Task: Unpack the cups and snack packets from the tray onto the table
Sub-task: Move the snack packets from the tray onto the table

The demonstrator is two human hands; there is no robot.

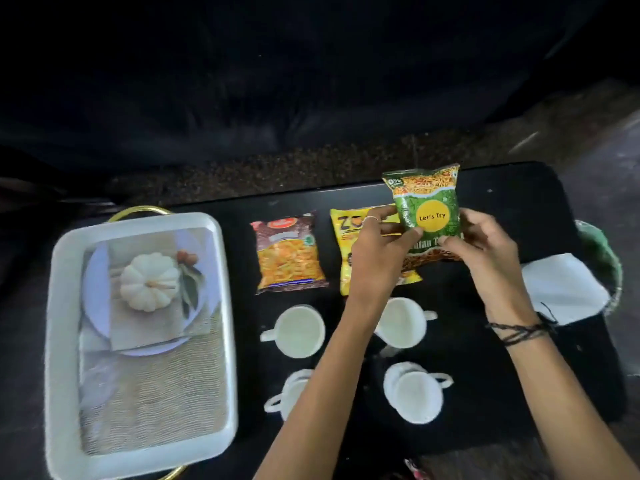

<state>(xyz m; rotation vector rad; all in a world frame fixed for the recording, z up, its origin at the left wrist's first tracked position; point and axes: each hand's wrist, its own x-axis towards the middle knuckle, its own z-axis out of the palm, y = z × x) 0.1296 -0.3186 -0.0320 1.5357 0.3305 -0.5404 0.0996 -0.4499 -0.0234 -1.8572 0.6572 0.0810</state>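
Both hands hold a green "Let's Try" snack packet (427, 206) upright above the black table (512, 209). My left hand (375, 251) pinches its left edge and my right hand (485, 247) grips its lower right edge. Behind my left hand lies a yellow packet (346, 237), partly hidden. A brown and orange packet (289, 254) lies flat to its left. Several white cups stand in front of the packets: cup (301, 330), cup (401, 327), cup (415, 393) and a half-hidden cup (291, 393). The white tray (62, 306) at the left holds no cups or packets.
The tray has a printed pumpkin picture on its floor and gold handles (138, 211). A white cloth (564, 289) lies at the table's right end beside a green object (602, 251). Beyond the table's far edge is speckled floor and dark fabric.
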